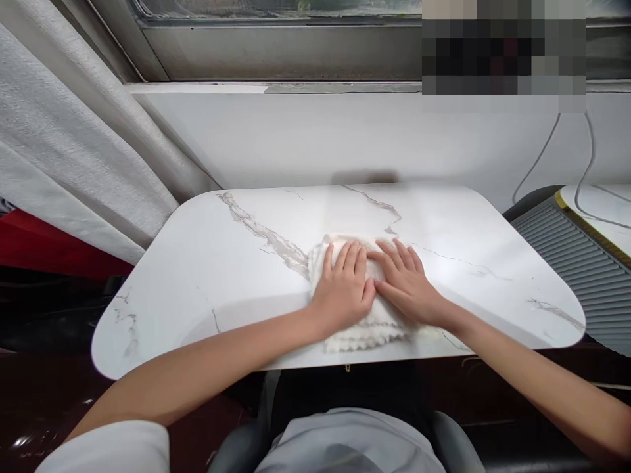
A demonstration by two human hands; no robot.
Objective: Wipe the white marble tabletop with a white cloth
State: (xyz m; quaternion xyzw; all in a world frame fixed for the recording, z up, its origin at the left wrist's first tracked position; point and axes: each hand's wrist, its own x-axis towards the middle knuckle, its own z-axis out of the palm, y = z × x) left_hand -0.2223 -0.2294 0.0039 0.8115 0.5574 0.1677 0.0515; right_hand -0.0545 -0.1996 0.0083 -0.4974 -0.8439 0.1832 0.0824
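A fluffy white cloth (pixel 362 336) with scalloped edges lies folded on the white marble-patterned tabletop (pixel 197 263), close to its front edge. My left hand (pixel 346 282) rests flat on the cloth, fingers stretched out and pointing away from me. Beside it, my right hand (pixel 407 279) also lies palm down on the cloth, with its fingers spread. The thumbs of both hands come together near the cloth's middle. Beneath the palms, part of the cloth is hidden.
Pale curtains (pixel 89 112) hang at the left, with red fabric (pixel 54 243) below them. Behind the table stand a white wall (pixel 296 138) and a window frame (pixel 286 52). A grey ribbed panel (pixel 572 263) is at the right, with a cable (pixel 591 157) above it.
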